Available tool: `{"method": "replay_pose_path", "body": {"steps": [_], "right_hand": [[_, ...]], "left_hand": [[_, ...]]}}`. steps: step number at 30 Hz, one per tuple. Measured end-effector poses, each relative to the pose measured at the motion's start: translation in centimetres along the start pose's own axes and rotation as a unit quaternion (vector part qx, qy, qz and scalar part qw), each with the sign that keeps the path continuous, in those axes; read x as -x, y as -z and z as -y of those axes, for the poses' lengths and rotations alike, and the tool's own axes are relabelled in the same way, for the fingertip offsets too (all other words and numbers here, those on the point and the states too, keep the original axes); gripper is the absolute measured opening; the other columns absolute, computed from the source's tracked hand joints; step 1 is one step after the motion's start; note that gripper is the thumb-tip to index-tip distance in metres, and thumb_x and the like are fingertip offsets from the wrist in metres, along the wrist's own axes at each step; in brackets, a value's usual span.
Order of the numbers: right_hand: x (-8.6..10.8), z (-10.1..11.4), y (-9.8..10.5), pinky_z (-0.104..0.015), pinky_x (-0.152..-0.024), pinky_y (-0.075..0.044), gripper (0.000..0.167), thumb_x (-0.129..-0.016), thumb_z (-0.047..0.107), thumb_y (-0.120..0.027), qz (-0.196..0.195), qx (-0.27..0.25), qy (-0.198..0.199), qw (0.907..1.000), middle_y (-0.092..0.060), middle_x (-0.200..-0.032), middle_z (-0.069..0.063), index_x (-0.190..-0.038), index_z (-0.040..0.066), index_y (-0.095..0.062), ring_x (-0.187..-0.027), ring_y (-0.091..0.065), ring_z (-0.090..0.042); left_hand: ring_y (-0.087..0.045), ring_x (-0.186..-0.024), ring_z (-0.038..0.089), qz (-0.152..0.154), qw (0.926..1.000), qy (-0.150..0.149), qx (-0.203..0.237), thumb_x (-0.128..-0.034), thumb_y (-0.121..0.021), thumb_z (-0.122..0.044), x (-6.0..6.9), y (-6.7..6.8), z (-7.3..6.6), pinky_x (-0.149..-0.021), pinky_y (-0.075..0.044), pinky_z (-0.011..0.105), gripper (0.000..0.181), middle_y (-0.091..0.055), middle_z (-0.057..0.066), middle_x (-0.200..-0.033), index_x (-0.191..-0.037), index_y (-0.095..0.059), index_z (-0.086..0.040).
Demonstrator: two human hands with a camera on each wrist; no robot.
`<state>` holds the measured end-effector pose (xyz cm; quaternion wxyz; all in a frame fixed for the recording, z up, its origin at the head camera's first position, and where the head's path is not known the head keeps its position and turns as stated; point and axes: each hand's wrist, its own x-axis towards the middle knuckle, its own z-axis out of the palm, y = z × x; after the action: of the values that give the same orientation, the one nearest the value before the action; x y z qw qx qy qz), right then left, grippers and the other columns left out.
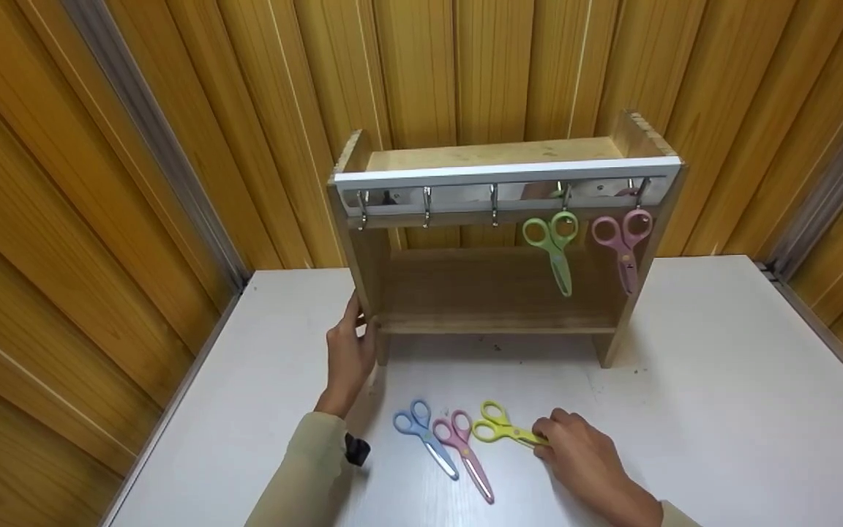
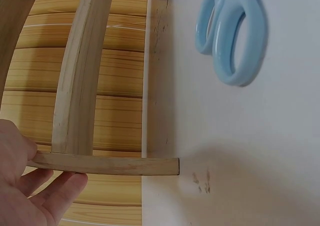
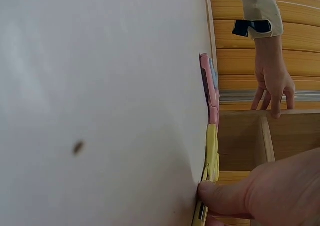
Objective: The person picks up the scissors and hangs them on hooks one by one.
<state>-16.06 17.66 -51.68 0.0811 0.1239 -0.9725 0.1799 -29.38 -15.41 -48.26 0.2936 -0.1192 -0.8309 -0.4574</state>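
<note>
Yellow scissors (image 1: 498, 429) lie on the white table, and my right hand (image 1: 581, 452) pinches their blade end between thumb and fingers. In the right wrist view the thumb presses on the yellow scissors (image 3: 212, 146) close to the tabletop. My left hand (image 1: 348, 357) grips the left side panel of a small wooden rack (image 1: 498, 322); the left wrist view shows fingers (image 2: 67, 186) curled behind that panel. Pink scissors (image 1: 463, 446) and blue scissors (image 1: 423, 433) lie left of the yellow pair, handles toward the rack.
Across the rack's top front runs a rail with several metal hooks (image 1: 495, 205). Green scissors (image 1: 559, 252) and mauve-pink scissors (image 1: 625, 249) hang by their handles from the two rightmost hooks. Wood-patterned walls (image 1: 495, 73) stand behind and beside the table (image 1: 721, 410).
</note>
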Motion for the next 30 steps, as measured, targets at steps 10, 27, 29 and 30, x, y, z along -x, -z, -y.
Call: {"method": "replay_pose_path", "body": {"steps": [10, 27, 29, 30], "right_hand": [[-0.7, 0.0, 1.1, -0.028, -0.051, -0.044, 0.022, -0.072, 0.006, -0.091, 0.030, -0.037, 0.000, 0.9989, -0.051, -0.071, 0.009, -0.080, 0.015, -0.073, -0.064, -0.048, -0.008], [-1.7, 0.2, 3.1, -0.030, -0.052, -0.041, 0.029, -0.075, 0.000, -0.085, 0.061, -0.028, 0.012, 0.9977, -0.053, -0.067, 0.011, -0.072, 0.018, -0.063, -0.063, -0.046, -0.010], [-1.9, 0.3, 3.6, -0.030, -0.052, -0.042, 0.029, -0.075, -0.001, -0.085, 0.051, -0.019, 0.021, 0.9983, -0.052, -0.067, 0.011, -0.071, 0.018, -0.063, -0.063, -0.046, -0.009], [-2.0, 0.4, 3.9, -0.031, -0.052, -0.042, 0.030, -0.075, -0.001, -0.086, 0.046, -0.015, 0.026, 0.9985, -0.052, -0.067, 0.011, -0.071, 0.018, -0.063, -0.063, -0.046, -0.009]], "left_hand": [[-0.072, -0.106, 0.031, -0.001, 1.0000, 0.001, 0.000, -0.1001, -0.063, 0.000, -0.1, 0.1, 0.0, -0.080, -0.063, 0.037, 0.061, -0.067, 0.017, -0.134, -0.156, -0.042, -0.010], [-0.071, -0.108, 0.030, 0.001, 0.9999, 0.011, -0.001, -0.1006, -0.063, -0.001, 0.0, 0.1, -0.2, -0.081, -0.063, 0.038, 0.061, -0.064, 0.015, -0.139, -0.157, -0.042, -0.011], [-0.071, -0.108, 0.031, 0.001, 0.9999, 0.010, 0.002, -0.1005, -0.063, -0.001, -0.1, 0.1, -0.2, -0.081, -0.063, 0.038, 0.061, -0.064, 0.015, -0.139, -0.157, -0.042, -0.010], [-0.071, -0.109, 0.031, 0.001, 0.9999, 0.010, 0.003, -0.1007, -0.063, -0.001, -0.1, 0.0, -0.2, -0.082, -0.063, 0.038, 0.061, -0.064, 0.015, -0.139, -0.157, -0.042, -0.011]]}}
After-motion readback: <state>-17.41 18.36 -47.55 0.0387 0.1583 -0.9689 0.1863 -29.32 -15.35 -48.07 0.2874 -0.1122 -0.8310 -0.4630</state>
